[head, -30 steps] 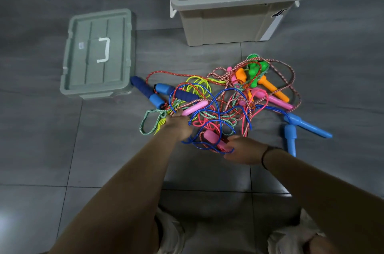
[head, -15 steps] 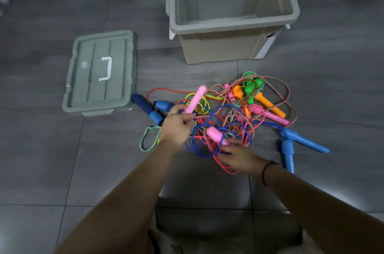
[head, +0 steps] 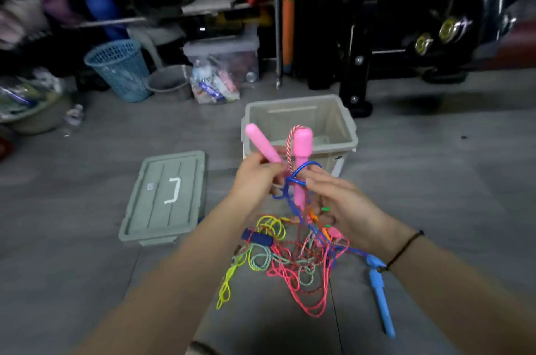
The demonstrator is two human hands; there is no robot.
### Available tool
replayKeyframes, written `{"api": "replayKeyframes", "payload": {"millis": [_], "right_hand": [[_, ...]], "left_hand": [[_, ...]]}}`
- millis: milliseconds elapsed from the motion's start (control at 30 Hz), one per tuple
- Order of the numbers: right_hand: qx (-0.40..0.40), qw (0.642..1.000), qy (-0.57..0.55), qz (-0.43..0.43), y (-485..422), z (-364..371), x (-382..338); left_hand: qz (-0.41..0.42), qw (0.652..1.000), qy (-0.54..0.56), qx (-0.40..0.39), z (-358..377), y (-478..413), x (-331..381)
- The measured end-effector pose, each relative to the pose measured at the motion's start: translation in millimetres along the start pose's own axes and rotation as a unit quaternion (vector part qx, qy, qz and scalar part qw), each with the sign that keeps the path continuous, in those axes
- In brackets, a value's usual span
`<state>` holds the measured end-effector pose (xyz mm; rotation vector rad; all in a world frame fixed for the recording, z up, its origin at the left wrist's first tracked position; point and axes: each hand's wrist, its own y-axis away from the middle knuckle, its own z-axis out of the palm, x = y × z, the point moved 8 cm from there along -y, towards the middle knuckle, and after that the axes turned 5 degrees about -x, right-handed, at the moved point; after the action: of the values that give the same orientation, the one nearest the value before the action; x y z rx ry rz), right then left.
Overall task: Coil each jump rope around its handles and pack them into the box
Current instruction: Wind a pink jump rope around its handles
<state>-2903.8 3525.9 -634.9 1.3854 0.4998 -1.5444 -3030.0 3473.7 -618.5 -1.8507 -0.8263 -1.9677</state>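
Handles are the place to take hold: hard, light plastic sticks that give a firm grip, while the cords are thin, limp and prone to snag on each other. Pulling hard on a cord would likely only tighten the knot, so I judge the pair is best lifted by its handles and the stray loops slipped off one at a time.

Both hands are raised in front of the box (head: 290,100), which stands open on the floor (head: 87,238) and looks empty as far as its inside shows. The left hand (head: 255,177) is clenched round the lower end of one pink handle (head: 259,141), which tilts up and away to the left of the box front. The second handle (head: 301,151), also pink, stands nearly upright just beside it, with a red-and-white cord (head: 288,151) running from its top. A blue cord (head: 304,166) is looped round it. The right hand (head: 342,209) has its fingers (head: 319,182) lying almost straight against that loop; through the blur I cannot tell whether it pinches the handle, the cord, or merely touches them.

Below the hands, nearer than the box, the tangle (head: 290,259) of other ropes hangs and lies on the floor, a blue handle (head: 380,296) trailing to its right. The lid (head: 165,198) lies left of the box.
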Motion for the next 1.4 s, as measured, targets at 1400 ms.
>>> {"api": "replayKeyframes", "payload": {"millis": [1400], "right_hand": [[0.038,0.921,0.34,-0.185,20,70,-147]], "left_hand": [[0.306,0.838,0.444,-0.08,-63,126,219]]}}
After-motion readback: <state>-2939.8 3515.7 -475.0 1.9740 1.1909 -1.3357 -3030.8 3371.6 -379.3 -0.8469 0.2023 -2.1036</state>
